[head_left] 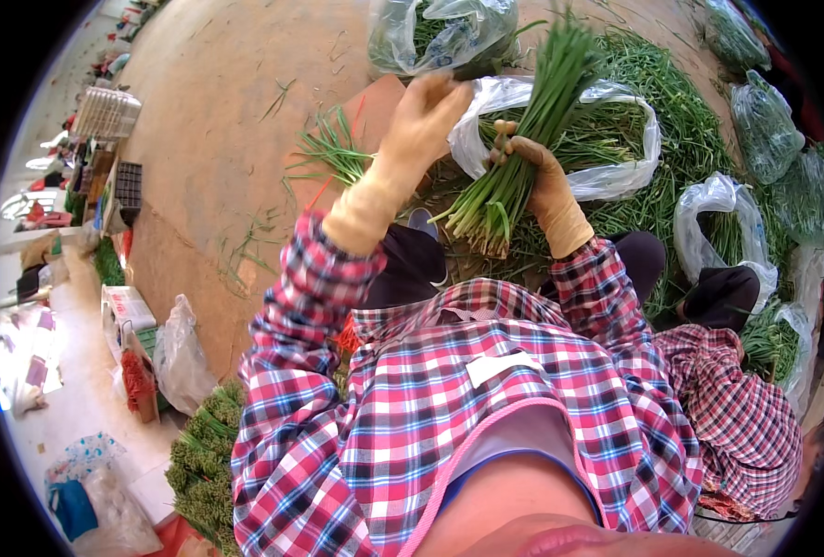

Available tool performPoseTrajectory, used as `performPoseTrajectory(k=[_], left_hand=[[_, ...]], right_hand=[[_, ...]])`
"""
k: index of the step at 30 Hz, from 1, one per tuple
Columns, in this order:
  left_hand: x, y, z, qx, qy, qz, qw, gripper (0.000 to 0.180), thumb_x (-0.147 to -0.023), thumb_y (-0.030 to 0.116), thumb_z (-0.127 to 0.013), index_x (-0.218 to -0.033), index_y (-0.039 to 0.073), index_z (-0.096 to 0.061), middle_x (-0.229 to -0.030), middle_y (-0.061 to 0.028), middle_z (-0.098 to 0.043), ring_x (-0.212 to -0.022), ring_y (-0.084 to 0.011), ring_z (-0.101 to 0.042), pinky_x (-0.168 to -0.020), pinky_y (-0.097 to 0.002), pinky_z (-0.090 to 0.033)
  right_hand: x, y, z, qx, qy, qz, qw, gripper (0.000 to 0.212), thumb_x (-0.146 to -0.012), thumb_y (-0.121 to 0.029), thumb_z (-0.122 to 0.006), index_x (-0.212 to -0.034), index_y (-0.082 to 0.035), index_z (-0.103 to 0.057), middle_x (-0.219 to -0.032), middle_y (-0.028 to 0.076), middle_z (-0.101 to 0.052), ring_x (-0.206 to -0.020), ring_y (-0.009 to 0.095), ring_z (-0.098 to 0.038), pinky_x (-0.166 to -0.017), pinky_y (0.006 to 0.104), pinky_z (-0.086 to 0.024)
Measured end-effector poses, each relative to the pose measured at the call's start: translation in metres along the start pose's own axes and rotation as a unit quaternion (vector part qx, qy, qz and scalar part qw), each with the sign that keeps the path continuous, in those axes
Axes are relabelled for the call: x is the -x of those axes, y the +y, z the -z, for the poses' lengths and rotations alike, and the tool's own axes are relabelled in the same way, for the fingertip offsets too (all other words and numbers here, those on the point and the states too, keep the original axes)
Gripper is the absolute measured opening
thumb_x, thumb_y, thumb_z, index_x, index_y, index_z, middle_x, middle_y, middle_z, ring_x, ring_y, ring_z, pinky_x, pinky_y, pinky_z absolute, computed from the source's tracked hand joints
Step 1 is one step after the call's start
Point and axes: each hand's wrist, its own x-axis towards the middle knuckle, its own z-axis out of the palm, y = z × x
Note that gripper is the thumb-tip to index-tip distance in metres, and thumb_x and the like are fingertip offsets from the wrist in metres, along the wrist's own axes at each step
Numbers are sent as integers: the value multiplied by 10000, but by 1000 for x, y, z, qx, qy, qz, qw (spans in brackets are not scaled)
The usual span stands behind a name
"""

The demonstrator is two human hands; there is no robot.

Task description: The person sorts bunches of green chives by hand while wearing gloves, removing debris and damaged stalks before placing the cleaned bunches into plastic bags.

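A thick bunch of long green stalks (pixel 560 79) stands tilted in front of me, its pale cut ends toward my lap and its tips pointing away. My right hand (pixel 544 176), in a tan glove with stained fingers, is wrapped around its lower part. To the left of the bunch, my left hand (pixel 428 116) is raised, also gloved and smeared by motion. Its fingers look bent, but whether they hold anything does not show. Behind the bunch lies an open clear plastic bag (pixel 648 153) with more green stalks inside.
A large heap of stalks (pixel 667 84) spreads at the right. Another filled plastic bag (pixel 449 37) stands at the far side. A few loose stalks (pixel 333 148) lie left of my left hand. Tied bundles (pixel 209 455) are piled at lower left. A person in a checked sleeve (pixel 732 408) sits close on my right.
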Motion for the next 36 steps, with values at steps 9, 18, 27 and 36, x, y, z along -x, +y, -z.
performPoseTrajectory(k=[9, 18, 27, 36], left_hand=[[112, -45, -23, -186, 17, -63, 980, 256, -759, 157, -818, -950, 49, -686, -882, -31, -633, -793, -131, -579, -707, -275, -470], [100, -61, -36, -185, 52, -139, 971, 186, -738, 53, -786, -877, 37, -663, -822, -40, -636, -809, -200, -609, -760, -320, -481], [96, -59, -46, -271, 52, -161, 948, 783, -672, 322, -853, -1281, -8, -488, -1295, -233, -464, -1190, -380, -482, -1027, -430, -400], [65, -63, -24, -192, 57, -129, 971, 562, -632, 170, -810, -1098, 34, -527, -972, -196, -602, -952, -400, -590, -825, -436, -487]], right_hand=[[6, -2, -8, 6, 29, 29, 999, 432, -807, -142, -701, -1192, -61, -524, -894, 3, -546, -836, 156, -558, -921, 353, -441], [10, -6, -16, 137, 84, 76, 984, 321, -842, -159, -682, -1125, -81, -552, -860, 3, -543, -801, 152, -553, -916, 381, -449], [12, -8, -32, 110, 104, 149, 977, 202, -842, -86, -698, -1021, -58, -610, -842, 44, -580, -774, 193, -573, -702, 337, -503], [-14, 13, -71, 320, 33, 193, 927, 186, -790, 18, -744, -951, -35, -668, -974, 34, -664, -910, 135, -620, -832, 282, -502]])
